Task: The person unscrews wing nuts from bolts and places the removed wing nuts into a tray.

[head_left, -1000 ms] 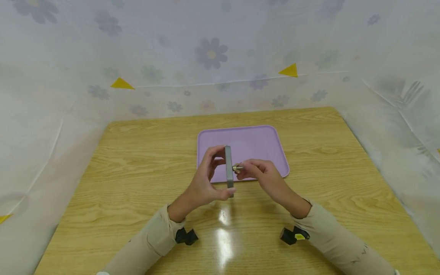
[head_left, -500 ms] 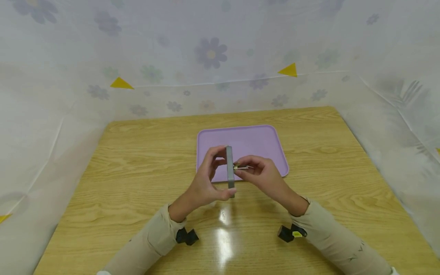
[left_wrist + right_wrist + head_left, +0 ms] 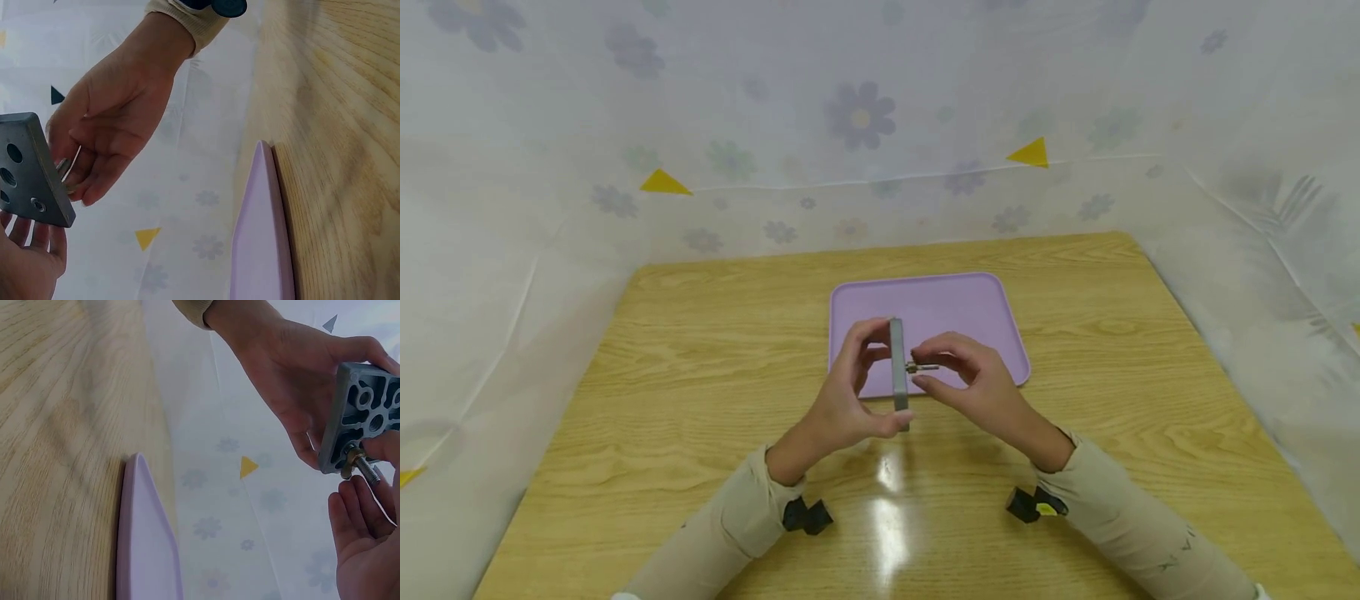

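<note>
My left hand [image 3: 842,400] grips a grey metal plate [image 3: 898,362] on edge, fingers at its top and thumb at its bottom. The plate has round holes; its ribbed side shows in the right wrist view. From that side a threaded bolt [image 3: 369,472] sticks out near one corner, carrying a brass-coloured wing nut [image 3: 354,454] close against the plate. Around the wing nut stand the thumb and fingers of my right hand [image 3: 992,392], parted, with a gap between the fingertips in the head view. Both hands are raised over the front of a purple tray [image 3: 955,312].
The tray lies on a wood-grain table [image 3: 722,350], behind the hands. Pale flowered sheeting [image 3: 861,200] with yellow triangles encloses the table at the back and sides.
The right thumb and fingers shift about the wing nut and now stand farther apart, showing more of the bolt. The left hand keeps its grip on the plate, which barely moves.
</note>
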The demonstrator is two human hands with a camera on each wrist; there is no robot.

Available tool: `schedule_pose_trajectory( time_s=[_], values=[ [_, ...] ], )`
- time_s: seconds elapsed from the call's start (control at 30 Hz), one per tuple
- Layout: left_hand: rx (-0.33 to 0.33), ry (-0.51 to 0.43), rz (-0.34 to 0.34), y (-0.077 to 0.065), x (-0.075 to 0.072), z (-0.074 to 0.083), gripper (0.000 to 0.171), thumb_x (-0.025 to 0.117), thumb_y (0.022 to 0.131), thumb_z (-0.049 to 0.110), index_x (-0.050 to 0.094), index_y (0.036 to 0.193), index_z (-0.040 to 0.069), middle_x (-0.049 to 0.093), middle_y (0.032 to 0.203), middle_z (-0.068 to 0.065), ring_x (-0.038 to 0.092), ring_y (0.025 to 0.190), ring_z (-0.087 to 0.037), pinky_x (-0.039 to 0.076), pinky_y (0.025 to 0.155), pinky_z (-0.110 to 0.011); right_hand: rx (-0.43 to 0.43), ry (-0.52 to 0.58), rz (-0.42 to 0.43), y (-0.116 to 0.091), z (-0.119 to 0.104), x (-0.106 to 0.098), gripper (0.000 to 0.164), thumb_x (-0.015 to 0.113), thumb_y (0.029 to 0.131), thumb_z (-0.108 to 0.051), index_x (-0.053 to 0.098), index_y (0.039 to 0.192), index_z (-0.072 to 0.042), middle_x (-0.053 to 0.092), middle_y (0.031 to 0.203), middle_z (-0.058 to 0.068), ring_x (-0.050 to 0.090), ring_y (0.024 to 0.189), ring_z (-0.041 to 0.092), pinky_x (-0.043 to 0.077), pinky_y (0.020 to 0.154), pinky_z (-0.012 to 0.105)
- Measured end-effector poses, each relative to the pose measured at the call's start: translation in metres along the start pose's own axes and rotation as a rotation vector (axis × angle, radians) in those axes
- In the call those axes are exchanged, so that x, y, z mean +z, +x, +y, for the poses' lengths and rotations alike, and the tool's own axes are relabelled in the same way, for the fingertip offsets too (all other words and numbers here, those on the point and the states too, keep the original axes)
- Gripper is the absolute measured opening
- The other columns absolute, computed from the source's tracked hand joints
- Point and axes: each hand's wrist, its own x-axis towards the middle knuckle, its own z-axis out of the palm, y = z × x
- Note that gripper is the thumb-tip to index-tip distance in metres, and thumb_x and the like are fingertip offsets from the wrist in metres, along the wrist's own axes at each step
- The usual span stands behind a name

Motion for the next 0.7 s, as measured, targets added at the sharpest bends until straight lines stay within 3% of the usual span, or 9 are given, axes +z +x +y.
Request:
schedule_pose_trajectory(
  time_s=[0.2, 0.27, 0.4, 0.53, 0.7],
  values=[
    [-0.001, -0.006, 0.017, 0.0008, -0.0009, 0.0003, 0.087, 0.076, 0.069, 0.021, 0.027, 0.137, -0.002, 0.04, 0.125, -0.015, 0.042, 0.111, -0.031, 0.042, 0.093, -0.043, 0.09, -0.058, 0.131, -0.005, -0.004, -0.0054, 0.014, 0.055, 0.09, 0.002, 0.061, 0.102, 0.006, 0.062, 0.096, 0.018, 0.061, 0.091, 0.025, 0.051, 0.082, 0.032],
    [0.001, -0.009, 0.021, 0.0012, -0.0011, 0.0008, 0.088, 0.077, 0.068, 0.019, 0.027, 0.137, -0.003, 0.039, 0.124, -0.017, 0.041, 0.11, -0.035, 0.042, 0.093, -0.043, 0.142, -0.071, 0.146, -0.0061, -0.0045, -0.0066, 0.016, 0.049, 0.095, -0.003, 0.063, 0.095, 0.005, 0.064, 0.089, 0.017, 0.063, 0.082, 0.021, 0.054, 0.076, 0.031],
    [0.006, -0.009, 0.028, 0.0012, -0.0012, 0.0011, 0.088, 0.076, 0.067, 0.018, 0.027, 0.136, -0.004, 0.038, 0.122, -0.023, 0.041, 0.109, -0.039, 0.042, 0.093, -0.042, 0.252, -0.02, 0.103, -0.0074, -0.0045, -0.0069, 0.03, 0.042, 0.099, -0.01, 0.063, 0.089, 0.008, 0.065, 0.083, 0.018, 0.065, 0.074, 0.023, 0.055, 0.071, 0.037],
    [0.01, -0.004, 0.027, 0.0007, -0.0005, 0.0002, 0.088, 0.076, 0.069, 0.021, 0.027, 0.136, -0.004, 0.039, 0.122, -0.023, 0.042, 0.11, -0.033, 0.042, 0.093, -0.042, 0.354, 0.085, 0.053, -0.007, -0.0041, -0.0045, 0.036, 0.041, 0.1, -0.016, 0.062, 0.097, 0.013, 0.065, 0.089, 0.022, 0.065, 0.078, 0.031, 0.055, 0.074, 0.04],
    [0.002, 0.002, 0.021, -0.0003, -0.0004, -0.0006, 0.088, 0.076, 0.07, 0.024, 0.027, 0.137, -0.004, 0.039, 0.125, -0.016, 0.042, 0.112, -0.029, 0.042, 0.094, -0.042, 0.387, 0.16, 0.022, -0.0049, -0.0041, 0.0007, 0.038, 0.042, 0.1, -0.018, 0.06, 0.103, 0.016, 0.064, 0.093, 0.026, 0.065, 0.082, 0.032, 0.054, 0.077, 0.042]
  ],
)
